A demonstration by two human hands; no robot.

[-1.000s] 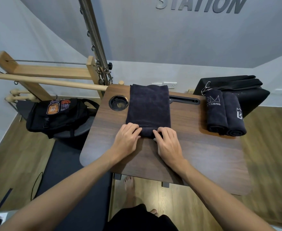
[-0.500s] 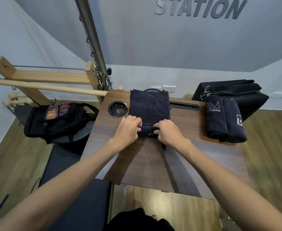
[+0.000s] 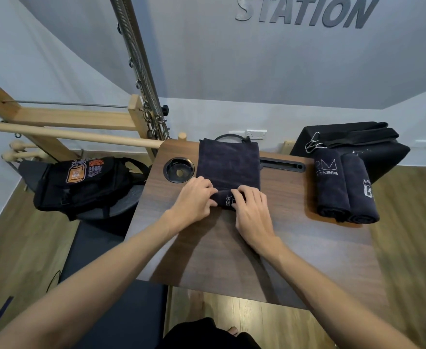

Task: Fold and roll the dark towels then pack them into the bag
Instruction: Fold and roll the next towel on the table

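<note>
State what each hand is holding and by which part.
Both the left hand and right hand grip the dark towel by its rolled near end, one at each side.

Raised grey letters on the wall [image 3: 232, 59] read "STATION"; the nearer rolled towel [image 3: 331, 183] on the worktop bears a pale mark ending in "M" above partly hidden "TNESS"; the backpack [image 3: 86, 182] print is illegible.
</note>
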